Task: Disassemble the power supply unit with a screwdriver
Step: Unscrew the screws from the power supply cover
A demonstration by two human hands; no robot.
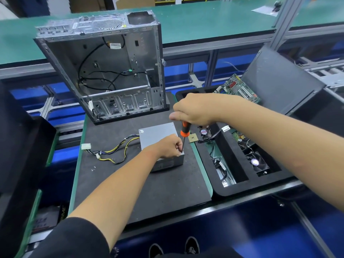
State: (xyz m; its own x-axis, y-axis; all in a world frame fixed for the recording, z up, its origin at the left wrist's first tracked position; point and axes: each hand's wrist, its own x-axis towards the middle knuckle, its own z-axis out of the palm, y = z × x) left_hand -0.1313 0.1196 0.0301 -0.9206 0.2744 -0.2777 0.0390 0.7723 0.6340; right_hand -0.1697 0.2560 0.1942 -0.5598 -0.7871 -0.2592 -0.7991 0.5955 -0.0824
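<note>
Your single head-worn camera looked forward and steeply down from above your own arms. It sat close over the black mat (pixel 130 183) at the workbench, with your shoes at the bottom edge. Its wide lens also reached the green bench (pixel 204 21) well beyond. No second view shared the scene.
</note>
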